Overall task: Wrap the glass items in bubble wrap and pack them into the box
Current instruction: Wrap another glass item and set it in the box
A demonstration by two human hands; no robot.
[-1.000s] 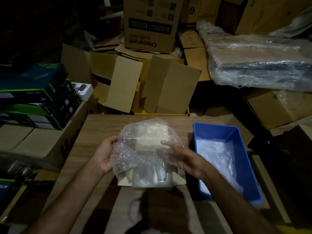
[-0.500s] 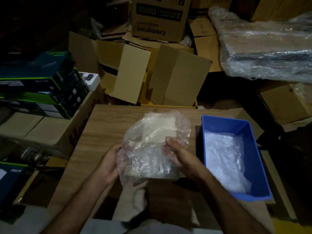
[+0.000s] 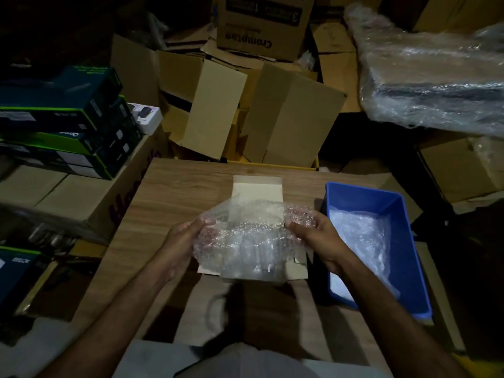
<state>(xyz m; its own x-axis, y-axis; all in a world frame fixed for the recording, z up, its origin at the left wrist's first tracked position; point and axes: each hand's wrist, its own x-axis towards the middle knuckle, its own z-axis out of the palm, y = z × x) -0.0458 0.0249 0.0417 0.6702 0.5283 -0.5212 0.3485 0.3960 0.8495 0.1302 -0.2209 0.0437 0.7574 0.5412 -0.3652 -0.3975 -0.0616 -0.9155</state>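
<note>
1. Bubble wrap (image 3: pixel 245 236) is between your two hands, above the small open box (image 3: pixel 256 192) on the wooden table (image 3: pixel 169 192).
2. Your left hand (image 3: pixel 185 241) grasps the left edge of the wrap; your right hand (image 3: pixel 313 233) grasps the right edge.
3. Something clear, maybe a glass item (image 3: pixel 261 257), shows inside the wrap, but the light is poor.
4. Just right of the box stands a blue bin (image 3: pixel 403 241) with more wrap inside.

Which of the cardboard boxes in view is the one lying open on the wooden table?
The small pale box under the bubble wrap bundle held by both hands; every other carton sits off the table.
</note>
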